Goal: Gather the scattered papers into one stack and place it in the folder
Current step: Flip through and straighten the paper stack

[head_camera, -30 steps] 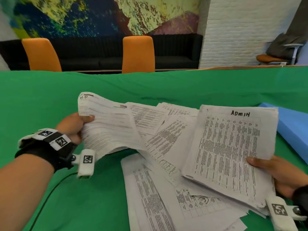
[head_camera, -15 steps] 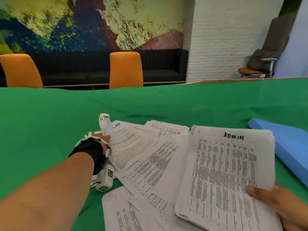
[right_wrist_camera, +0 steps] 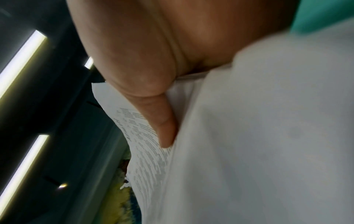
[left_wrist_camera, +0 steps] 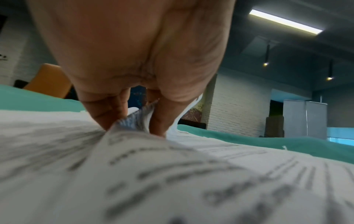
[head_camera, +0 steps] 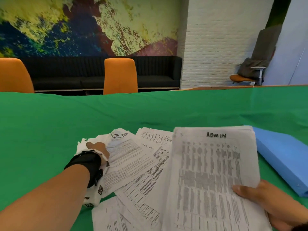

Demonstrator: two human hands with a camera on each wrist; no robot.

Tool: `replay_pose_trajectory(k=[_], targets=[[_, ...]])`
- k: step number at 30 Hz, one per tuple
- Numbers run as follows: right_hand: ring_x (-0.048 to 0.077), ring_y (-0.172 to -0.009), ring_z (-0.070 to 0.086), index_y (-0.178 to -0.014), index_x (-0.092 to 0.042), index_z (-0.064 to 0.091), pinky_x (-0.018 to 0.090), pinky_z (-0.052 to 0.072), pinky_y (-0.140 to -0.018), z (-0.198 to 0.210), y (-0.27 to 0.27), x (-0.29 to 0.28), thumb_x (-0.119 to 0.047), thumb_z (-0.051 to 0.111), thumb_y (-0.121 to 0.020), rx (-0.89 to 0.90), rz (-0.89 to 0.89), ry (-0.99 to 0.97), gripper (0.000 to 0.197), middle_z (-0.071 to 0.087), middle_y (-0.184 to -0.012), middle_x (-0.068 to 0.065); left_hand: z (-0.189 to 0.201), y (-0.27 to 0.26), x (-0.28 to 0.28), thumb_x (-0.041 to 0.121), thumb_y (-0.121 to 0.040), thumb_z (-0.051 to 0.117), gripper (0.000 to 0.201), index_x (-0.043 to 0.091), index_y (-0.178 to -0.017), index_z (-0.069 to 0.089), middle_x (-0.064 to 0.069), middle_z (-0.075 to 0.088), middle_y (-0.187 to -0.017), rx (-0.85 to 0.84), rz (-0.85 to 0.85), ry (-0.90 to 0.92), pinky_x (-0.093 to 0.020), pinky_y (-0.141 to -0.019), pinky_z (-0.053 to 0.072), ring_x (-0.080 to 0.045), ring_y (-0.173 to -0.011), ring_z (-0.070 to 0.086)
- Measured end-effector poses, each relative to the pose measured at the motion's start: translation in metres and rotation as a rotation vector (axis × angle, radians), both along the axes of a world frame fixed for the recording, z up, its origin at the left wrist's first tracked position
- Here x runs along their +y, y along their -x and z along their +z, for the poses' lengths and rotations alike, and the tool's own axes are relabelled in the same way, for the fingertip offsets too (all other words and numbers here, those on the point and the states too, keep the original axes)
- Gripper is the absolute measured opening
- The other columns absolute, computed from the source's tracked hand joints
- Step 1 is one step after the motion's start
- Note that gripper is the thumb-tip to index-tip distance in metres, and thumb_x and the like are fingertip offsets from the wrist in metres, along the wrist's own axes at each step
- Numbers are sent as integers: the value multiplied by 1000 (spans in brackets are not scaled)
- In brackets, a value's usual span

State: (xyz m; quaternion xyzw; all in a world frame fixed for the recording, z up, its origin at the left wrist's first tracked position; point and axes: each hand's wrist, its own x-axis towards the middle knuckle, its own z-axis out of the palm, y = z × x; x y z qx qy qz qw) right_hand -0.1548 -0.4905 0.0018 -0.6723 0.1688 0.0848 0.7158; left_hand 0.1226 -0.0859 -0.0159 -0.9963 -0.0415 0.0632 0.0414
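Printed white papers lie fanned over the green tablecloth (head_camera: pixel 50 130). My left hand (head_camera: pixel 95 146) reaches to the far left of the pile and pinches the crumpled edge of the sheets marked "H.R" (head_camera: pixel 126 157); the left wrist view shows the fingers (left_wrist_camera: pixel 113 115) bunching that paper (left_wrist_camera: pixel 134 121). My right hand (head_camera: pixel 270 205) grips the stack headed "ADMIN" (head_camera: pixel 211 172) at its lower right corner, thumb on top, and in the right wrist view the thumb (right_wrist_camera: pixel 164 128) presses on that stack (right_wrist_camera: pixel 268 136). A blue folder (head_camera: pixel 283 157) lies closed to the right, apart from the papers.
More loose sheets (head_camera: pixel 145 184) lie under and between the two held bundles, some reaching the near edge (head_camera: pixel 108 219). Two orange chairs (head_camera: pixel 120 75) stand beyond the table's far edge. Bare green cloth spreads to the left and behind the pile.
My left hand has carried the H.R sheets from a lifted position forward and down onto the far left of the pile. The right hand keeps hold of the ADMIN stack. The head view has tilted up.
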Motion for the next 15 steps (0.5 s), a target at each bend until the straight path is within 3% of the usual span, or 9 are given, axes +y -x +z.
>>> replay_pose_trajectory(k=[1,3,6,8,10,11,13,15], targets=[[45,-98,73,-126,-3,62,55,59,-86,6,-4,6,-3,77,-76,-36,5,-22,52,74,-111,25,0,4,3,33,-71,58,55,31,-126,55,0,64,-100,-1,-10,16,-44,-107,43,-29,-114,60],[45,-104,71,-128,-2,61,53,60,-87,15,-12,21,5,63,-84,-89,40,-70,45,73,-117,24,2,16,6,22,-88,57,44,18,-131,54,-7,63,-127,-4,11,105,-36,-107,40,-27,-123,56],[41,-110,70,-129,-3,60,49,60,-90,26,-27,48,3,63,-86,-128,94,-62,44,72,-121,20,13,30,17,11,-88,66,29,5,-116,65,-15,67,-123,-30,66,370,-32,-97,47,-28,-111,62],[41,-113,68,-131,-3,58,55,54,-99,33,-36,65,0,65,-88,-135,143,-28,43,71,-123,21,23,42,29,2,-86,69,18,0,-104,68,-19,71,-116,0,92,803,-37,-95,51,-31,-102,67],[43,-115,67,-132,-3,58,59,50,-103,42,-44,79,-3,68,-87,-159,179,-34,46,70,-124,22,39,73,38,-11,-83,64,31,3,-111,67,-18,73,-115,33,90,1381,-51,-98,52,-38,-104,69],[43,-115,67,-131,-3,58,60,49,-103,47,-46,86,-4,70,-85,-178,191,-43,47,70,-124,23,49,93,40,-14,-83,61,38,4,-117,65,-16,74,-116,58,51,1590,-52,-97,52,-39,-106,69],[41,-113,68,-130,-4,60,56,53,-100,57,-47,98,-7,72,-81,-220,193,-67,50,72,-122,21,67,128,47,-15,-82,61,49,5,-127,59,-14,72,-121,69,-102,1735,-49,-94,54,-37,-111,69],[37,-110,70,-127,-5,61,49,59,-93,65,-46,109,-7,71,-78,-266,191,-105,50,73,-121,19,84,158,55,-11,-71,75,71,12,-134,53,-16,71,-123,56,-239,1780,-49,-88,59,-38,-111,68]])
